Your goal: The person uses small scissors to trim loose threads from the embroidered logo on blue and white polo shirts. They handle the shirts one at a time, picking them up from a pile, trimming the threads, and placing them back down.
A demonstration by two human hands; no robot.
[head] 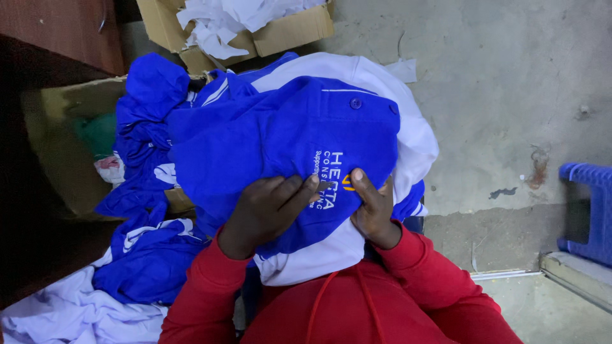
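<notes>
Two bare hands press on a blue-and-white polo shirt [287, 137] that lies across the person's lap, its buttoned collar end pointing away from the body. The left hand [264, 213] lies flat on the blue chest panel, fingers spread and bent a little over the white printed emblem; its grip is not closed round anything, it only weighs on the cloth. The right hand [373, 213] pinches the fabric beside the emblem, thumb on top and fingers tucked under the edge, so its grip is clenched on the shirt. Both wrists come out of red sleeves [433, 267].

By the look of it, the step in hand is smoothing or checking the printed chest area of this one garment while it rests on the lap. The next move seems to call for a firm hold on both sides of the cloth, so the shirt can be lifted or turned without slipping off onto the heap.

Left of the lap, more blue and white garments [143, 255] lie piled on the floor. Beyond them stands a cardboard box [287, 32] stuffed with white cloth. At the right edge sits a blue plastic stool [590, 210] on the bare concrete floor [497, 83].
</notes>
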